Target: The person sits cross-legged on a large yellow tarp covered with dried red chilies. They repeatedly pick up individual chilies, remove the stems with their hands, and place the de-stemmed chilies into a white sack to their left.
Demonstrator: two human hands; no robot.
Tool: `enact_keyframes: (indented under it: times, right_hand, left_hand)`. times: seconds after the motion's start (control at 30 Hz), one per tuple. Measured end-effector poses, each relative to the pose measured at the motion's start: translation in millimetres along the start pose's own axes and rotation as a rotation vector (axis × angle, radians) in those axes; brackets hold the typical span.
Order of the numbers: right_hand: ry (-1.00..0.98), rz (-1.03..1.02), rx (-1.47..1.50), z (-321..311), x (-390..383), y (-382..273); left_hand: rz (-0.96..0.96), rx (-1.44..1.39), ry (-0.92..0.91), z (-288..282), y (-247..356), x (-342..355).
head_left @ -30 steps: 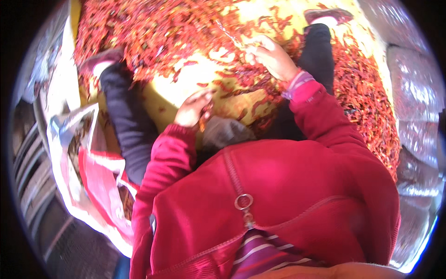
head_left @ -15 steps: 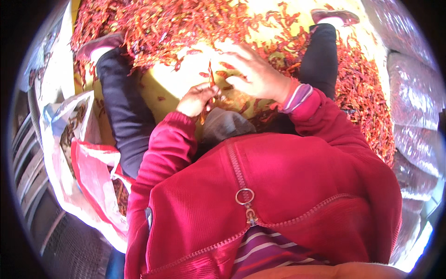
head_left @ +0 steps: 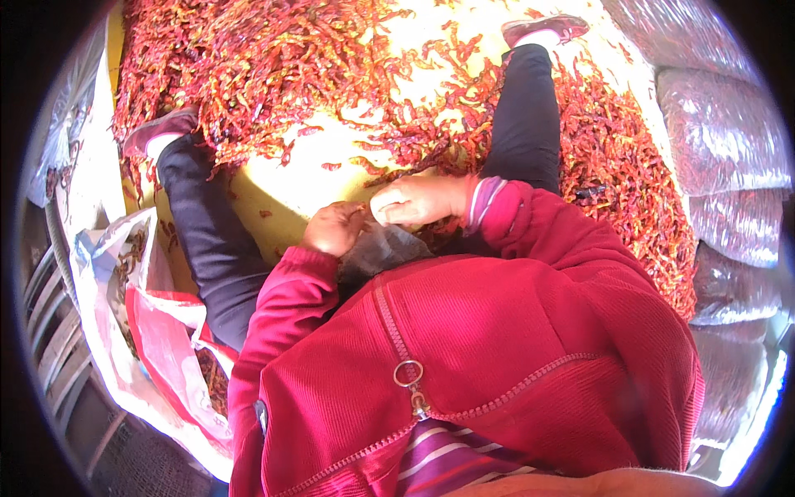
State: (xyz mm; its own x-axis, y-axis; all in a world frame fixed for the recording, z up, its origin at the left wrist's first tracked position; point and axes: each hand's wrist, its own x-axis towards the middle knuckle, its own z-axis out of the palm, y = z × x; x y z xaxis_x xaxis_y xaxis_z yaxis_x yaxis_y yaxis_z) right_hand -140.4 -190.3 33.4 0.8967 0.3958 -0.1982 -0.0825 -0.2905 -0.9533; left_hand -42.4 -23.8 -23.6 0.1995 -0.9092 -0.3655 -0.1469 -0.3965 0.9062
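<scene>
Side by side just in front of my lap, my left hand (head_left: 334,229) and my right hand (head_left: 421,200) meet with their fingers curled in. What sits between the fingertips is hidden. Under them bunches a grey cloth-like piece (head_left: 383,252). Beyond my hands lie scattered dried red chili peppers (head_left: 414,157) on a yellow surface (head_left: 310,180), partly in glaring sunlight. A thick heap of the same chili peppers (head_left: 248,70) spreads farther out between and past my feet.
My legs stretch out on both sides, with the left leg (head_left: 207,224) next to an open white and red sack (head_left: 166,331) that has chili peppers inside. More chili peppers (head_left: 617,166) lie beyond my right leg (head_left: 526,112). Shiny, full plastic bags (head_left: 725,132) line the right side.
My right hand, open half a second ago, has closed and come against my left hand. The chili pepper that stood upright in my left fingers is out of sight. The view has shifted.
</scene>
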Motion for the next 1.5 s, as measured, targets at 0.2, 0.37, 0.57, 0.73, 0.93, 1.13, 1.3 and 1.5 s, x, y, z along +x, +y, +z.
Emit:
enact_keyframes:
  times: [0.2,0.37,0.57,0.73,0.93,1.13,1.3,1.5]
  right_hand:
    - [0.357,0.419,-0.689,-98,-31,63]
    - [0.696,0.706,-0.828,-164,-11,117]
    - [0.659,0.826,-0.832,-175,-3,129]
    - [0.892,0.66,-0.592,-162,-24,121]
    - [0.821,0.17,-0.3,-76,-4,40]
    - [0.641,0.068,-0.215,-2,25,15]
    - [0.577,0.006,-0.194,-2,30,21]
    - [0.428,0.108,-0.104,-16,24,21]
  left_hand:
    - [-0.277,-0.91,0.129,-18,15,4]
    - [-0.23,-1.067,0.106,-23,1,13]
    - [-0.258,-1.073,0.169,-24,-2,17]
    - [-0.197,-1.072,0.094,-28,7,19]
    - [-0.157,-1.085,0.005,-21,18,19]
    - [-0.179,-1.074,0.121,-15,25,28]
    - [-0.258,-1.114,0.289,-13,27,23]
    - [-0.258,-0.784,0.028,-4,19,20]
